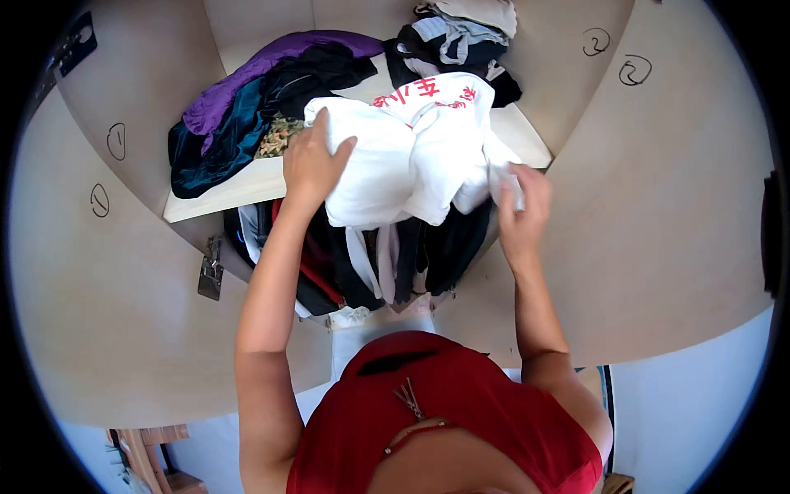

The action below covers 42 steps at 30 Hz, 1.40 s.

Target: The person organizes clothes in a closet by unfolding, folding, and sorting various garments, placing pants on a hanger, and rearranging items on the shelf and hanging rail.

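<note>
A white shirt [370, 156] with red printed characters lies bunched over the front of the wardrobe shelf, its lower folds hanging past the edge. My left hand [314, 162] grips the shirt's left side, thumb apart and fingertips at its upper corner. At the opposite side, my right hand [525, 206] has its fingers closed on a loose white fold, slightly blurred. Left of the shirt are a purple garment [255, 70], a dark teal velvety one [218, 152] and a black one [317, 78]. A patterned cloth [280, 137] peeks out beside my left hand.
A pile of folded clothes [457, 37] sits at the shelf's back right. Below the shelf [222, 191], several garments [362, 259] hang in a row. Wide open doors [107, 272] flank both sides, with a metal lock [211, 272] on the left one.
</note>
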Each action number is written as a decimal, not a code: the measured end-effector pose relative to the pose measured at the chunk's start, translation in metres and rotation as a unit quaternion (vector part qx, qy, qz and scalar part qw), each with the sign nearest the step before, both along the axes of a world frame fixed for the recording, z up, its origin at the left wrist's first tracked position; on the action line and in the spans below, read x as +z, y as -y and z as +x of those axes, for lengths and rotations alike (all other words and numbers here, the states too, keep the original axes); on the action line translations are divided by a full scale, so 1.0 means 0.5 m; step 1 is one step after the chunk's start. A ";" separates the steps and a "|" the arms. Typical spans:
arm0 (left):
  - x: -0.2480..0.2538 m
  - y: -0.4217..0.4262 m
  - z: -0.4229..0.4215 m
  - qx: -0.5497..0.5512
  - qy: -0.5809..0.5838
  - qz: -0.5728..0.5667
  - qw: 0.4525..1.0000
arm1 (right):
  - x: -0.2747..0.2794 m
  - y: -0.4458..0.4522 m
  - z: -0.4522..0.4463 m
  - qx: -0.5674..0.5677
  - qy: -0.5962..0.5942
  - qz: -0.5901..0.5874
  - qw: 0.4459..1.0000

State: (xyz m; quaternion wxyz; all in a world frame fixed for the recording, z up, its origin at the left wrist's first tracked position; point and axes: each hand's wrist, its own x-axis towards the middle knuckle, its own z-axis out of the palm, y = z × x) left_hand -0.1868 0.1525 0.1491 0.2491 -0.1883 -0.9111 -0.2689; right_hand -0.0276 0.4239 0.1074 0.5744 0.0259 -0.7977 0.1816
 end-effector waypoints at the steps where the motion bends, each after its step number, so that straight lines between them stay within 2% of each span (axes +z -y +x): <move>1: -0.013 -0.004 -0.024 0.005 -0.047 0.009 0.999 | 0.002 0.012 -0.007 0.065 0.073 -0.061 0.993; 2: -0.024 -0.007 -0.041 -0.009 -0.010 0.065 0.998 | 0.012 0.031 -0.014 0.097 0.139 -0.149 0.974; 5: -0.029 -0.025 -0.076 -0.036 0.100 0.245 0.964 | 0.026 0.022 -0.060 0.027 0.062 -0.006 0.998; 7: -0.008 -0.035 -0.068 -0.083 0.197 0.413 0.885 | 0.050 0.014 -0.085 -0.013 0.045 0.050 0.998; 9: 0.015 -0.035 -0.047 -0.120 0.276 0.544 0.784 | 0.057 -0.002 -0.112 -0.007 0.118 0.019 0.993; 13: 0.041 -0.021 0.044 -0.204 0.331 0.591 0.707 | 0.065 -0.057 -0.181 -0.005 0.207 -0.062 0.976; 18: 0.010 0.004 0.115 -0.246 0.382 0.542 0.707 | 0.099 -0.107 -0.256 0.055 0.285 -0.174 0.941; 22: 0.007 0.011 0.122 -0.244 0.397 0.571 0.676 | 0.069 -0.152 -0.362 0.114 0.270 -0.164 0.942; 25: 0.011 0.010 0.107 -0.229 0.384 0.628 0.637 | 0.086 -0.127 -0.380 0.184 0.300 -0.354 0.866; 28: 0.002 0.023 0.064 -0.220 0.409 0.650 0.601 | 0.117 -0.117 -0.364 0.264 0.336 -0.497 0.756; 29: 0.004 0.026 0.055 -0.209 0.416 0.653 0.597 | 0.116 -0.118 -0.362 0.273 0.337 -0.502 0.748; 32: 0.015 0.033 0.045 -0.210 0.437 0.615 0.622 | 0.114 -0.153 -0.363 0.332 0.448 -0.444 0.701; 33: 0.019 0.034 0.044 -0.202 0.425 0.618 0.630 | 0.119 -0.147 -0.350 0.332 0.437 -0.443 0.709; 36: 0.054 0.044 0.069 -0.183 0.303 0.595 0.722 | 0.140 -0.128 -0.291 0.389 0.338 -0.452 0.728; 38: 0.080 0.060 0.084 -0.184 0.250 0.612 0.728 | 0.182 -0.123 -0.247 0.380 0.288 -0.401 0.782; 42: 0.140 0.107 0.103 -0.231 0.121 0.583 0.770 | 0.262 -0.104 -0.167 0.420 0.193 -0.366 0.808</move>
